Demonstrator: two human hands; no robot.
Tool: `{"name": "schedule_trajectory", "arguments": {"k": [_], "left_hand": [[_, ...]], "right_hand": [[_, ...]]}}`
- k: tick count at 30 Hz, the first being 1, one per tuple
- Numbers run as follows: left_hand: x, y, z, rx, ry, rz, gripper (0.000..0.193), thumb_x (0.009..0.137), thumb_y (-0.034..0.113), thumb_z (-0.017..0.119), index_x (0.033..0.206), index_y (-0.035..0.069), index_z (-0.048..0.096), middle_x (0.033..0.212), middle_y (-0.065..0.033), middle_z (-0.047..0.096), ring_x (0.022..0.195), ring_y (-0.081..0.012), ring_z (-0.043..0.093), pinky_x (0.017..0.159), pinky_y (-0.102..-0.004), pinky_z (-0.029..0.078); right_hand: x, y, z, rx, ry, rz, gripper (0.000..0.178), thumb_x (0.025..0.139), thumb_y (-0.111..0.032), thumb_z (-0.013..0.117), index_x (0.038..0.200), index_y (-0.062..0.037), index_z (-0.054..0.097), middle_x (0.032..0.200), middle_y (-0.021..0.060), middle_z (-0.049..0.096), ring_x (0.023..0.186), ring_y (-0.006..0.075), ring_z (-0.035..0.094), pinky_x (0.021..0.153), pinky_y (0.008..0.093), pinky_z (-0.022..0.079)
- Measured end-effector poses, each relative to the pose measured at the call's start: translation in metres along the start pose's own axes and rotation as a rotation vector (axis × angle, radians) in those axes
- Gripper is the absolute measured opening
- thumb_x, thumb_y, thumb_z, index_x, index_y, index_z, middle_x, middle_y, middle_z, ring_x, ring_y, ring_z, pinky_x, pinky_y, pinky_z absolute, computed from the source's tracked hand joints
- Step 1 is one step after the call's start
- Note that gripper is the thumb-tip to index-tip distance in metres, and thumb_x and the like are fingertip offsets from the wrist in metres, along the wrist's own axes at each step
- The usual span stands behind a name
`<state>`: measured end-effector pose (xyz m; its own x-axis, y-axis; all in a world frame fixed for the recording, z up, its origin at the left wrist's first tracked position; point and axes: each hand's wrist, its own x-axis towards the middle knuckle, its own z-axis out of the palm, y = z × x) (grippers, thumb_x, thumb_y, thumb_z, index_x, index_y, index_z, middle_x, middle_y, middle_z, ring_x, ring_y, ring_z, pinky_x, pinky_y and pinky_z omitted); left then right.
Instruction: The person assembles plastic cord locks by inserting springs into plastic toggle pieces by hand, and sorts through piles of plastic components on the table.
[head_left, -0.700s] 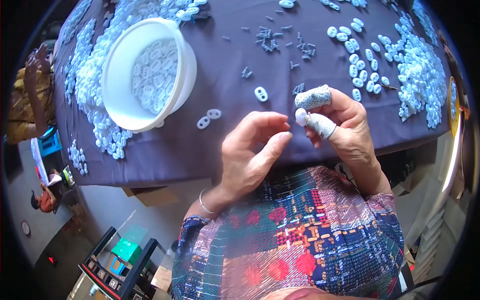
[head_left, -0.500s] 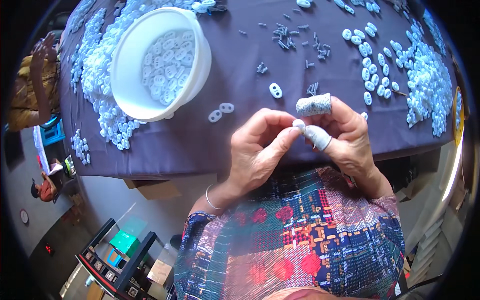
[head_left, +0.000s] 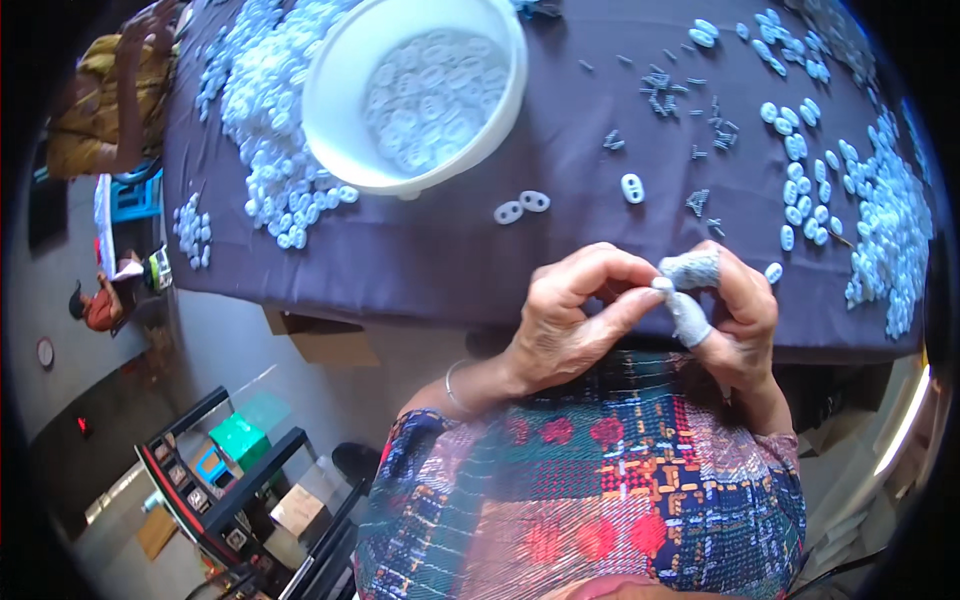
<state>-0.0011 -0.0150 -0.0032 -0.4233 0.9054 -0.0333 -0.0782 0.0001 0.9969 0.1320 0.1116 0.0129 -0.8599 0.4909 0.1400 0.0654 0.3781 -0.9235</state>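
By left hand [head_left: 572, 314], small white piece [head_left: 661, 285] is pinched at its two o'clock; seemingly also gripped by right hand [head_left: 746, 318], at its ten o'clock. Fingertips brought together; neither hand nearer; long axis hidden.

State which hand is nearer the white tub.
Left: the left hand is below and right of the white tub in the picture; the right hand is farther right.

Surface [head_left: 430, 260]: dark purple-grey, plain. Tub [head_left: 340, 70]: white. Ovals [head_left: 632, 189]: white, dark holes. Pins [head_left: 660, 92]: grey. Finger covers [head_left: 690, 322]: pale grey. Garment [head_left: 600, 480]: navy, green, pink patchwork, red blotches. Bracelet [head_left: 449, 385]: silver. Stool [head_left: 137, 197]: blue. Box [head_left: 240, 442]: green.
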Motion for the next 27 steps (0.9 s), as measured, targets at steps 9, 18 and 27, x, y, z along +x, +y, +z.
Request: {"name": "schedule_trajectory", "arguments": {"k": [9, 18, 27], "left_hand": [[0.004, -0.003, -0.034, 0.803, 0.227, 0.462, 0.025, 0.066, -0.005, 0.074, 0.088, 0.003, 0.064, 0.081, -0.0096, 0.065, 0.075, -0.024, 0.061, 0.067, -0.0324, 0.049], [0.024, -0.009, -0.059, 1.207, 0.266, 0.512, 0.018, 0.07, -0.006, 0.068, 0.085, 0.003, 0.066, 0.084, -0.0093, 0.063, 0.082, -0.0264, 0.058, 0.075, -0.0353, 0.046], [0.051, 0.002, -0.028, 1.15, 0.209, 0.517, 0.027, 0.073, -0.004, 0.065, 0.099, 0.002, 0.062, 0.096, -0.0123, 0.059, 0.087, -0.0296, 0.056, 0.077, -0.0378, 0.046]], "right_hand": [[0.002, 0.001, -0.016, -0.233, 0.082, -0.01, 0.015, 0.069, 0.006, 0.067, 0.082, 0.0039, 0.059, 0.072, 0.0083, 0.057, 0.063, 0.0174, 0.057, 0.057, 0.0259, 0.043], [0.0, 0.006, -0.029, -0.219, 0.077, -0.008, 0.014, 0.07, 0.006, 0.067, 0.081, 0.0048, 0.058, 0.073, 0.0095, 0.058, 0.065, 0.0192, 0.059, 0.059, 0.0268, 0.045], [0.006, 0.011, -0.031, -0.149, 0.119, -0.1, 0.014, 0.071, 0.006, 0.068, 0.078, 0.0036, 0.056, 0.067, 0.0081, 0.052, 0.053, 0.015, 0.05, 0.046, 0.0261, 0.038]]}}
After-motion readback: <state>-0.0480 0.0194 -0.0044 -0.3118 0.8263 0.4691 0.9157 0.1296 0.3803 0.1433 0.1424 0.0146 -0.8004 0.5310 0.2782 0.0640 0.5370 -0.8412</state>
